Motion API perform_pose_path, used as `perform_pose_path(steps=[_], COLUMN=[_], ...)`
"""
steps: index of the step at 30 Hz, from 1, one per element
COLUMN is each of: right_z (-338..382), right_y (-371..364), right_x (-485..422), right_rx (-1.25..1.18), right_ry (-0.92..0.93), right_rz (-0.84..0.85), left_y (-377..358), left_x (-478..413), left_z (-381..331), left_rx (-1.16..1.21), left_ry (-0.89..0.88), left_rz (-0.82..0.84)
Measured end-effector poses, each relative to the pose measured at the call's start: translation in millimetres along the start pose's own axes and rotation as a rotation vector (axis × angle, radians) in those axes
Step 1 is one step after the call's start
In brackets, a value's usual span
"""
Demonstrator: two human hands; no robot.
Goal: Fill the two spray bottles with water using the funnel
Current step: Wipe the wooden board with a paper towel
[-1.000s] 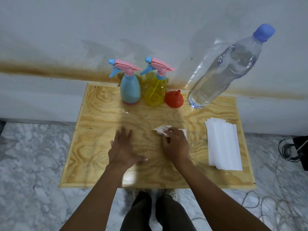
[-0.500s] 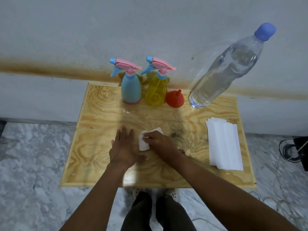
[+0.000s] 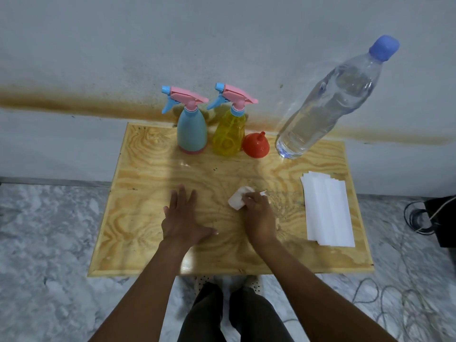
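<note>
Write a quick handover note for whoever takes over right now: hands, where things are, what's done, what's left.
Left hand: flat on the table, empty.
Right hand: pressing a crumpled tissue onto the tabletop.
Blue spray bottle, yellow spray bottle, red funnel upside down and capped water bottle along the back edge; tissue stack on the right.
Done: can't tell any filling.
Left: uncap both sprayers, funnel water in.

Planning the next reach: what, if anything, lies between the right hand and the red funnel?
Nothing visible: bare tabletop separates the right hand from the funnel. That hand's grip is occupied by a crumpled tissue.
</note>
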State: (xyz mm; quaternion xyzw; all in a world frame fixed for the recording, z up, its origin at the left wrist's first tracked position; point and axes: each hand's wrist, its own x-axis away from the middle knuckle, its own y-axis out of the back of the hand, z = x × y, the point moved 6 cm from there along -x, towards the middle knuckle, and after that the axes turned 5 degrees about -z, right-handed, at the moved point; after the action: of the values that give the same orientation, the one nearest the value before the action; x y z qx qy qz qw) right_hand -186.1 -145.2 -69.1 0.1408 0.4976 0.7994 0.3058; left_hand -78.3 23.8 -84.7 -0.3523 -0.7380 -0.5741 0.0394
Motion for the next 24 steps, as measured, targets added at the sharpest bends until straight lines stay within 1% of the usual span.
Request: perform_pose_path(steps=[6, 9, 10, 12, 14, 15, 17, 19, 21, 23, 24], right_z=[38.1, 41.7, 40.0, 35.2, 30.4, 29.4, 26.5, 25.8, 24.4, 23.3, 23.1], right_y=[-32.0, -31.1, -28.3, -16.3, 3.4, 14.2, 31.6, 48.8, 68.0, 86.8, 97.1], right_x=[32.6, 32.6, 29.6, 19.7, 9.0, 5.0, -0.1, -2.6, -2.6, -1.0, 0.2], right_rx=[0.091, 0.058, -0.009, -0.183, -0.243, -0.244, -0.282, -0.390, -0.504, -0.599, -0.632], right_ry=[0.175, 0.210, 0.183, 0.072, -0.056, -0.092, -0.134, -0.182, -0.222, -0.241, -0.240], right_rz=[0.193, 0.269, 0.315, 0.375, 0.358, 0.345, 0.325, 0.301, 0.263, 0.231, 0.213], left_y=[-2.2, -2.8, -1.8, 1.0, 7.6, 12.8, 25.6, 39.2, 53.6, 66.3, 70.3], left_x=[-3.0, -3.1, -1.8, -1.2, 0.3, 1.7, 6.9, 16.0, 26.6, 38.8, 42.3], left_z=[0.0, -2.0, -2.6, -1.9, -6.5, -11.9, -24.9, -41.6, -62.6, -83.5, -90.4], left_rx=[-0.008, -0.004, -0.004, -0.001, 0.028, 0.098, 0.392, 0.614, 0.702, 0.730, 0.734], left_ry=[-0.020, -0.024, -0.027, -0.035, -0.078, -0.116, -0.139, -0.170, -0.239, -0.314, -0.318], left_rz=[-0.002, -0.001, 0.000, -0.001, 0.014, 0.021, 0.023, -0.005, -0.047, -0.095, -0.119])
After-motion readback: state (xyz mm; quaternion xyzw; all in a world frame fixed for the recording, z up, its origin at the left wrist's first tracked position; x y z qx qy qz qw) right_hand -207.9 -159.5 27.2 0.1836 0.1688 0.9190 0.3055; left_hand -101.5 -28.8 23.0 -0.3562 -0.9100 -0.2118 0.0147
